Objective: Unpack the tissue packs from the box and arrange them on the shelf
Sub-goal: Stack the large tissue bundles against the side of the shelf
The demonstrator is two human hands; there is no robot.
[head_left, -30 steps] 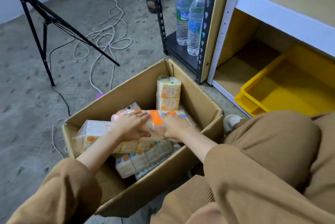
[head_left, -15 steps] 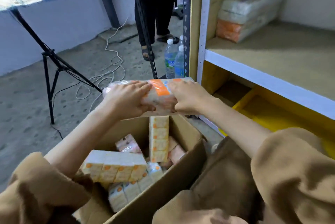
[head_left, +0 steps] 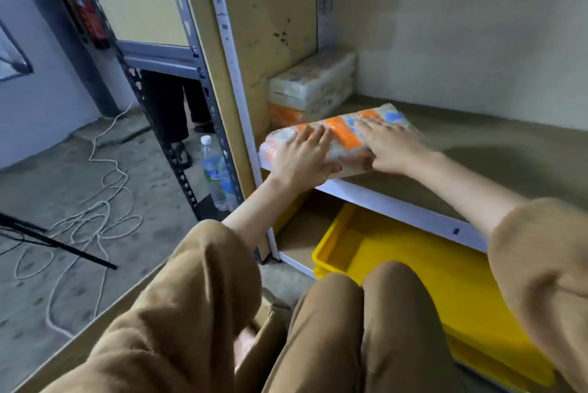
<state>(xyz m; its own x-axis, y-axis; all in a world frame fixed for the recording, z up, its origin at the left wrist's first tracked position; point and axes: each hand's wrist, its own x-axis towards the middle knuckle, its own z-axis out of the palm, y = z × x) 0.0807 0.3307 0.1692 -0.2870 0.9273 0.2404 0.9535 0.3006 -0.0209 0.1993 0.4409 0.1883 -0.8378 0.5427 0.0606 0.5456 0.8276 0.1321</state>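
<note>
A long tissue pack (head_left: 345, 133), clear wrap with an orange band, lies tilted at the front left edge of the wooden shelf (head_left: 496, 154). My left hand (head_left: 300, 155) grips its near left end, fingers on top and thumb under the edge. My right hand (head_left: 393, 147) holds the right part, fingers spread over the top. Two more tissue packs (head_left: 313, 90) are stacked in the shelf's back left corner, just behind the held pack. Only a rim of the cardboard box (head_left: 79, 345) shows at the bottom left; its contents are out of view.
A yellow tray (head_left: 391, 249) sits on the lower shelf under my arms. A water bottle (head_left: 216, 176) stands by the dark metal rack (head_left: 178, 150) on the left. White cable (head_left: 95, 224) and a tripod leg (head_left: 57, 243) lie on the concrete floor. A person's legs (head_left: 171, 106) stand behind the rack.
Both hands lifted the orange-banded pack out of the box, carried it up and right, and now have it at the shelf's front edge. The view swung from the box to the shelf.
</note>
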